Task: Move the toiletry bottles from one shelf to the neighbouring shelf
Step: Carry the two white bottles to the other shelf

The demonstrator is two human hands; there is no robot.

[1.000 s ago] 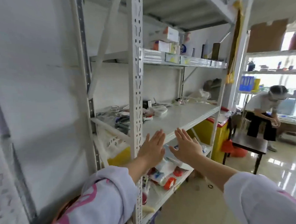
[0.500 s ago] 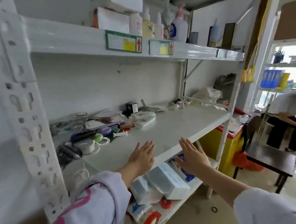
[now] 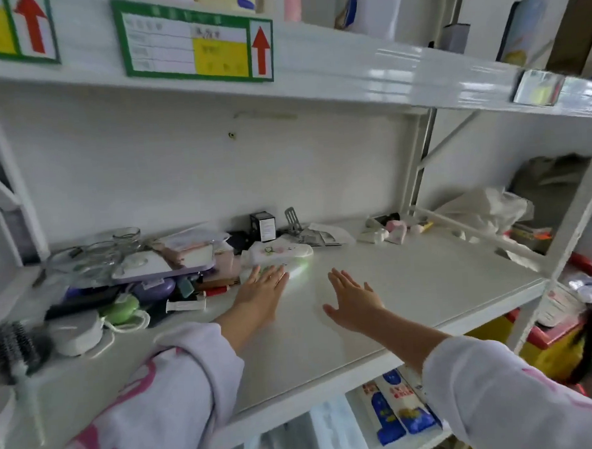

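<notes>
My left hand point(image 3: 262, 294) and my right hand point(image 3: 353, 298) reach out flat, fingers straight, over the white middle shelf point(image 3: 411, 287), holding nothing. The left fingertips lie close to a pale green and white item point(image 3: 298, 267). Toiletry bottles stand on the upper shelf point(image 3: 348, 70) above: a pink bottle point(image 3: 292, 1) and a white bottle with a blue mark point(image 3: 369, 4), both cut off by the frame's top edge.
A heap of small things fills the middle shelf's left part: a purple tray point(image 3: 159, 265), glass jars point(image 3: 125, 235), a hairbrush point(image 3: 13, 345), a small black box point(image 3: 263, 226). A plastic bag point(image 3: 486, 211) lies at right. Packages point(image 3: 397, 408) sit on the shelf below.
The view has closed in on the shelving. Both hands have moved forward, from in front of the shelf edge to over the middle shelf, still flat and empty.
</notes>
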